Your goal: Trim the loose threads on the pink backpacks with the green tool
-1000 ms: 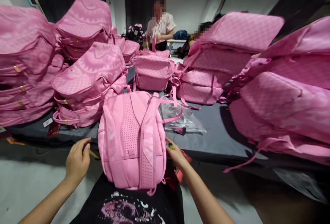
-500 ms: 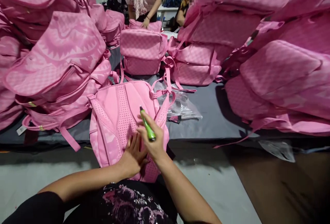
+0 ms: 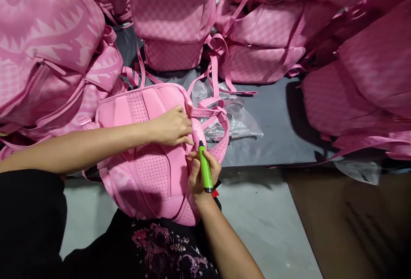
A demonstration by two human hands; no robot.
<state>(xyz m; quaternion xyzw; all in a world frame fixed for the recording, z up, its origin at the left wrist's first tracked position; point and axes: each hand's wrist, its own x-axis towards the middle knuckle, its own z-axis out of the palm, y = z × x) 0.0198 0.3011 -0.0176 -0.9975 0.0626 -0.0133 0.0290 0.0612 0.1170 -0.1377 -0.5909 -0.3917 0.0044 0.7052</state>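
A pink backpack lies back side up, half on the grey table edge and half against my body. My left hand reaches across it and pinches its right shoulder strap. My right hand is closed round a green lighter-like tool, whose dark tip touches the strap just below my left fingers. Loose pink webbing straps curl beside the hands.
Piles of pink backpacks crowd the left, back and right of the grey table. A clear plastic bag lies right of the backpack. A brown cardboard surface sits at lower right, pale floor below.
The view has tilted down and the people at the back have dropped out of it. My left hand moved from the back panel up to the strap; the green tool's tip came to it.
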